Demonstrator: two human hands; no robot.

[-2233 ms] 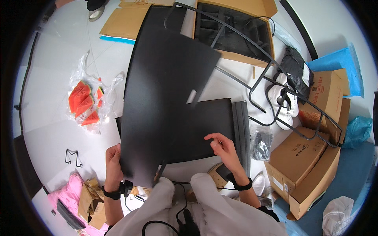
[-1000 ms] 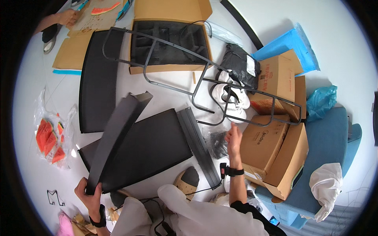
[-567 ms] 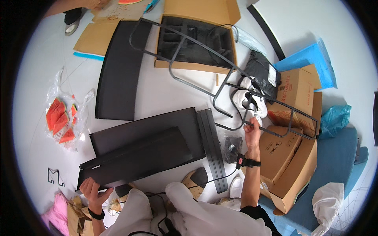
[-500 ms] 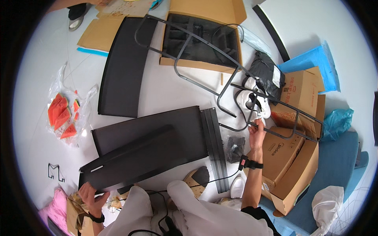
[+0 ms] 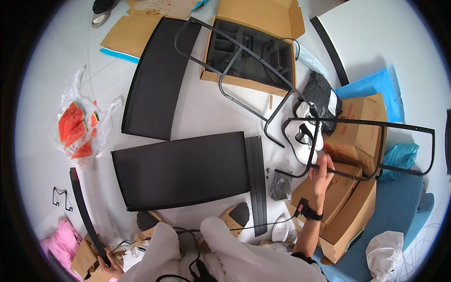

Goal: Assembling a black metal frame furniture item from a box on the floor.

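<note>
At the lower left, my left hand (image 5: 111,267) grips the near end of a long narrow black panel (image 5: 83,209), which appears nearly edge-on. My right hand (image 5: 322,170) is closed around the lower bar of a black tubular metal frame (image 5: 350,121), held up over the cardboard boxes and shoes on the right. A second tubular frame (image 5: 244,104) lies farther off, partly across an open carton. In front of my knees, a wide black panel (image 5: 183,171) rests on the floor, with narrow black strips (image 5: 258,188) along its right side.
Another black panel (image 5: 159,80) lies beyond, beside the open carton (image 5: 251,85). White sneakers (image 5: 300,138), a black plastic parcel (image 5: 318,96) and boxes (image 5: 359,127) crowd the right, near a blue seat (image 5: 399,202). Watermelon slices (image 5: 73,127) sit on a plastic bag at left.
The narrow panel has swung left off the wide panel, uncovering it, and my left hand has moved down with it. My right hand has moved the held frame right and turned it.
</note>
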